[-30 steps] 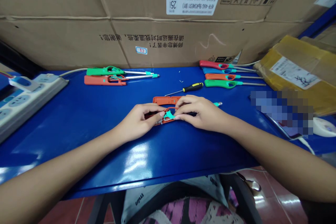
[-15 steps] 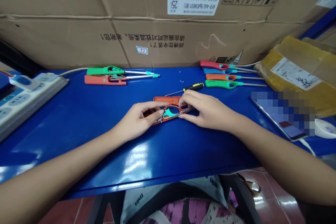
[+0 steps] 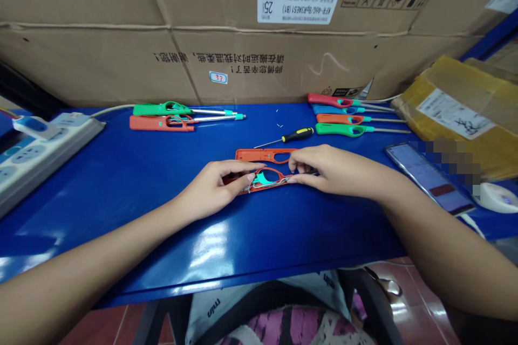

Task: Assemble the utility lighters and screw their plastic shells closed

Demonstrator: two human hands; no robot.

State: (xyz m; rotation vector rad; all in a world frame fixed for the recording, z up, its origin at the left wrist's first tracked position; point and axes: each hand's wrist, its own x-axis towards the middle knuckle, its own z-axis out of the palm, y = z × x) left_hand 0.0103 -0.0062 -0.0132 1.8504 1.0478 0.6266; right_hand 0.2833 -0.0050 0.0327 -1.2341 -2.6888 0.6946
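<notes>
An opened orange lighter body (image 3: 265, 188) lies on the blue table, its inner parts exposed, with a teal trigger (image 3: 264, 178) and a thin pale wire inside. My left hand (image 3: 208, 186) is closed around its handle end, thumb and fingers pinching it. At the other end, my right hand (image 3: 338, 170) has thumb and fingers pinched at the nose, where a dark slim rod shows in part between them. Just behind lies the matching orange cover half (image 3: 253, 155), inner side up. Beyond it rests a black and yellow screwdriver (image 3: 298, 135).
Opened green (image 3: 157, 110) and orange (image 3: 151, 123) lighters lie at the back left. Whole lighters, among them a green one (image 3: 338, 129), line the back right. A power strip (image 3: 60, 135) stands left; a phone (image 3: 429, 178) and taped parcel (image 3: 465, 113) are right. Cardboard (image 3: 133, 64) walls the back.
My right hand has slid to the right along the lighter's nose, uncovering more of the loop and the cover half. My left hand keeps its hold with little shift.
</notes>
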